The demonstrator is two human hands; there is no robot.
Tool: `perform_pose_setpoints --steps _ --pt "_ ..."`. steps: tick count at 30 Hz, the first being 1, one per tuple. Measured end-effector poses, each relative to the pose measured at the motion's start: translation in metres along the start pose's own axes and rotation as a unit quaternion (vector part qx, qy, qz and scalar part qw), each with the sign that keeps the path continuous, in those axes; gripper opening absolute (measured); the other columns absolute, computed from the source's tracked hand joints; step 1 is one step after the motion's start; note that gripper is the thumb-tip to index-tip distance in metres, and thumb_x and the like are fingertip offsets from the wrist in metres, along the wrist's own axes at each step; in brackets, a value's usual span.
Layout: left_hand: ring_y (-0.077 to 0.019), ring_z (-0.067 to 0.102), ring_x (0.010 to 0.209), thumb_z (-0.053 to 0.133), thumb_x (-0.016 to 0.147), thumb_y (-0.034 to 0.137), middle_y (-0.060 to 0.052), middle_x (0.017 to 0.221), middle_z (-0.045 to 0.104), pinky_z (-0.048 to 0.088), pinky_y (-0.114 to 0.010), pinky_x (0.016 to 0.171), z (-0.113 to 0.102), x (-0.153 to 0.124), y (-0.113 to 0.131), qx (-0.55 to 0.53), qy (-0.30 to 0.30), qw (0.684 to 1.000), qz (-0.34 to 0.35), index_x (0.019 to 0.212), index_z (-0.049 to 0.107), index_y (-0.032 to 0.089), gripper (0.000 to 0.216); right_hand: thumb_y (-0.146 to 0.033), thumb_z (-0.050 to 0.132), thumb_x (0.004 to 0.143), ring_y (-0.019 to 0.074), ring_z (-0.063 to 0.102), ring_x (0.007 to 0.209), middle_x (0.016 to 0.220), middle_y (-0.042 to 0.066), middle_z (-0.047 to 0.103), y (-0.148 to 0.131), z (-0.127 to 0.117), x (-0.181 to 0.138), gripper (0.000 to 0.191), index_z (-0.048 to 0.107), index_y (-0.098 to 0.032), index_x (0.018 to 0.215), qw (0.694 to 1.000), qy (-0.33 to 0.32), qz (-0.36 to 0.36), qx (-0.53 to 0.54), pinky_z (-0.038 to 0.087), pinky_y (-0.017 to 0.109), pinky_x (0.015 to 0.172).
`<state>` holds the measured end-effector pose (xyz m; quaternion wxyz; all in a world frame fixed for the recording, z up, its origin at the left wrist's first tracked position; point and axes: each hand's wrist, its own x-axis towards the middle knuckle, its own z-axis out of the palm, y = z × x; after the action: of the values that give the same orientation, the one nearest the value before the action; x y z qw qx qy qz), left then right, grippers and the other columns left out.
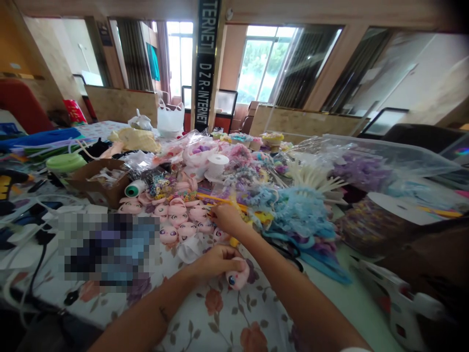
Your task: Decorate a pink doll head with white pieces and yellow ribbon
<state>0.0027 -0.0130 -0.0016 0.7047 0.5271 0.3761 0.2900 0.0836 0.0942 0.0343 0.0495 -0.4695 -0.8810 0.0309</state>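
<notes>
Left grip [216,262] pinches doll head [238,277].

one head-worn camera gives the view, looking forward and down from above the floral tablecloth [227,320]. it sits near the work: the left forearm [157,308] comes in large from between seven and eight o'clock, the right forearm [300,288] from between four and five, and both lead toward the left hand [214,264] and right hand [229,220] below centre. the lens takes in a wide sweep, reaching up to the lettered pillar [207,68] just before twelve, farther off, while two o'clock's far corner darkens.
</notes>
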Motion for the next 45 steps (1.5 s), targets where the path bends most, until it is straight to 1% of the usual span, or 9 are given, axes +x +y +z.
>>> perform_pose_setpoints --steps 7,15,22,29,32,35,39,42,45 --pt "-0.0051 0.039 0.045 0.070 0.065 0.050 0.004 0.054 0.052 0.024 -0.021 0.044 -0.002 0.003 -0.006 -0.007 0.004 1.000 0.022 0.073 0.064 0.015 0.036 -0.020 0.044 0.087 0.0178 0.059 0.074 0.086 0.011 0.070 0.025 -0.019 -0.005 0.025 0.068 -0.013 0.090 0.996 0.049 0.047 0.051 0.035 0.024 0.063" --pt "-0.0070 0.046 0.049 0.071 0.064 0.050 0.002 0.057 0.055 0.027 -0.020 0.044 -0.004 0.007 -0.008 -0.028 0.021 0.999 0.039 0.073 0.063 0.013 0.039 -0.016 0.061 0.070 0.0163 0.056 0.066 0.065 0.007 0.065 0.044 -0.011 0.008 0.008 0.067 -0.013 0.065 0.979 0.052 0.063 0.187 0.036 0.023 0.060" --pt "-0.0075 0.048 0.051 0.073 0.062 0.050 0.001 0.059 0.057 0.031 -0.020 0.045 -0.006 0.010 -0.010 -0.040 0.037 0.998 0.033 0.076 0.063 0.013 0.041 -0.039 0.057 0.075 0.0141 0.058 0.053 0.057 0.002 0.063 0.072 -0.017 0.009 0.029 0.068 -0.013 0.070 0.896 0.055 0.112 0.426 0.045 0.023 0.050" --pt "-0.0063 0.047 0.049 0.075 0.062 0.047 0.000 0.060 0.060 0.033 -0.019 0.044 -0.007 0.012 -0.010 -0.080 0.071 0.992 0.059 0.075 0.065 0.012 0.038 -0.036 0.064 0.067 0.0095 0.050 0.046 0.056 0.000 0.062 0.073 -0.027 -0.001 0.023 0.065 -0.014 0.068 0.827 0.093 0.125 0.540 0.042 0.022 0.047" --pt "-0.0107 0.058 0.065 0.076 0.064 0.042 -0.003 0.077 0.066 0.047 -0.022 0.060 -0.010 0.012 -0.007 -0.146 0.113 0.978 0.100 0.082 0.067 0.013 0.035 -0.033 0.062 0.068 0.0098 0.050 0.050 0.059 -0.002 0.061 0.064 -0.031 -0.018 0.023 0.062 -0.016 0.081 0.812 0.110 0.113 0.562 0.039 0.021 0.048" --pt "-0.0159 0.063 0.086 0.075 0.068 0.037 -0.006 0.090 0.068 0.051 -0.029 0.081 -0.010 0.012 -0.002 -0.199 0.151 0.958 0.141 0.089 0.067 0.013 0.033 -0.034 0.055 0.074 0.0099 0.048 0.049 0.057 -0.004 0.055 0.048 -0.024 -0.056 0.019 0.057 -0.018 0.085 0.805 0.117 0.106 0.571 0.038 0.021 0.048" --pt "-0.0150 0.063 0.083 0.073 0.070 0.034 -0.003 0.088 0.067 0.052 -0.031 0.081 -0.007 0.009 0.002 -0.169 0.200 0.949 0.177 0.089 0.063 0.015 0.029 -0.040 0.045 0.084 0.0095 0.038 0.043 0.051 -0.007 0.041 0.026 -0.001 -0.117 0.024 0.056 -0.019 0.080 0.811 0.138 0.127 0.554 0.031 0.021 0.043" --pt "-0.0134 0.062 0.079 0.071 0.071 0.034 -0.001 0.083 0.065 0.051 -0.028 0.079 -0.002 0.008 0.003 -0.116 0.206 0.954 0.185 0.085 0.061 0.015 0.025 -0.041 0.046 0.087 0.0129 0.050 0.058 0.061 -0.002 0.054 0.018 0.008 -0.146 0.031 0.065 -0.018 0.079 0.842 0.189 0.136 0.487 0.039 0.023 0.054" --pt "-0.0123 0.062 0.078 0.069 0.073 0.034 0.000 0.081 0.065 0.049 -0.026 0.081 0.004 0.010 0.004 -0.090 0.205 0.956 0.190 0.083 0.060 0.016 0.023 -0.039 0.053 0.084 0.0172 0.058 0.071 0.076 0.002 0.066 0.016 0.006 -0.155 0.027 0.070 -0.018 0.088 0.838 0.218 0.125 0.485 0.044 0.025 0.063"
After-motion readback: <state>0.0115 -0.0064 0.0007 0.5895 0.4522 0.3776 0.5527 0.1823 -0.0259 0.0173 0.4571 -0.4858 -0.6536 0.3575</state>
